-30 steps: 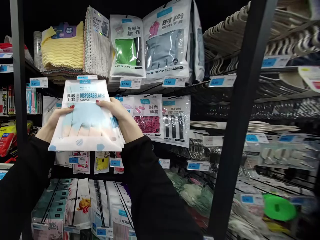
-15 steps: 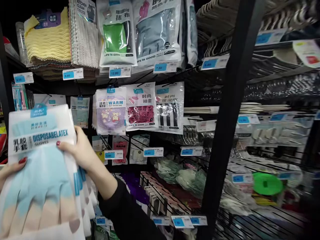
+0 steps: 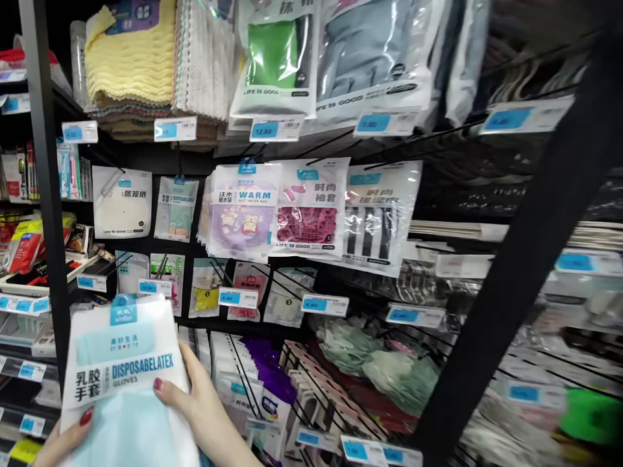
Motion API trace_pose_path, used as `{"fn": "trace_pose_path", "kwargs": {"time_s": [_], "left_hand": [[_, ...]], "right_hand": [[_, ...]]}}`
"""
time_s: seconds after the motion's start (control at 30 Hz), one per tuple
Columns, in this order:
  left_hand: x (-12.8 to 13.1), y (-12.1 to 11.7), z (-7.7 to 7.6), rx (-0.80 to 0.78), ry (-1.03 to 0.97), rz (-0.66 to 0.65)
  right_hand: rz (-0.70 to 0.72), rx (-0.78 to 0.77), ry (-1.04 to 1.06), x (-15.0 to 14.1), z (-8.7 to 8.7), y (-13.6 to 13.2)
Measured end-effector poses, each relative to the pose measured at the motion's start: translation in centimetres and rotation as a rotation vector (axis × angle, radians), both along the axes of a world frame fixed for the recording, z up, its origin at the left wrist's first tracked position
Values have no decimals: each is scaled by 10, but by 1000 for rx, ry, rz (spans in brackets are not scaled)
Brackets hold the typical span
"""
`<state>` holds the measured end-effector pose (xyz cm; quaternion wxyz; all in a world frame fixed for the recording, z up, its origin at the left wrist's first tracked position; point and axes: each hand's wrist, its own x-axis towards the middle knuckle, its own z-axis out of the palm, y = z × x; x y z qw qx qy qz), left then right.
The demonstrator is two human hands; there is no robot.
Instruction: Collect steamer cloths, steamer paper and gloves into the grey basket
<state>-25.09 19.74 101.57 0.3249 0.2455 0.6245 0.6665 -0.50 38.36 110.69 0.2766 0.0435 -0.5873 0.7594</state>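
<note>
A stack of white-and-blue packs of disposable latex gloves (image 3: 127, 415) is held upright between my two hands at the lower left. My left hand (image 3: 68, 440) grips its left edge, thumb on the front and the other fingers mostly out of sight. On the opposite edge, my right hand (image 3: 197, 395) is closed, its thumb pressed on the front and its fingers behind. The bottom of the stack runs out of the picture. Behind and above it, a smaller pack of latex gloves (image 3: 176, 209) hangs on a hook, apart from my hands.
Hooks at mid height carry a steamer paper pack (image 3: 122, 202), hot water bag packs (image 3: 242, 217) and sleeve packs (image 3: 307, 214). Yellow cloths (image 3: 134, 61) hang above. A black post (image 3: 506, 259) slants down at right; another post (image 3: 46, 162) stands at left.
The glove packs and both hands have moved lower and a little right in the view. The camera has turned left, bringing the left-hand post and neighbouring shelves into sight.
</note>
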Motion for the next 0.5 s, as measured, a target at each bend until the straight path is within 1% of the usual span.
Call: {"fn": "trace_pose_path", "kwargs": {"time_s": [0.07, 0.1, 0.13, 0.23, 0.27, 0.3, 0.33, 0.43, 0.5], "left_hand": [[24, 4, -18, -77, -30, 62], [36, 5, -23, -132, -50, 126], [49, 5, -26, -157, -81, 134], [83, -2, -29, -174, -187, 140], [91, -7, -27, -94, -246, 166], [98, -13, -25, -13, -320, 144], [102, -20, -23, 40, -389, 92], [100, -44, -19, 84, -566, -74], [94, -60, -22, 98, -611, -119]], "right_hand": [[-53, -33, -83, 2, -25, -5], [-95, -36, -117, 3, -38, -8], [-137, -36, -146, 2, -49, -13], [-195, -46, -202, -2, -82, -30], [-201, -59, -212, -4, -92, -37], [-215, -74, -219, -7, -102, -44], [-239, -90, -223, -11, -111, -52], [-316, -151, -248, -23, -133, -79], [-341, -193, -262, -31, -145, -98]]}}
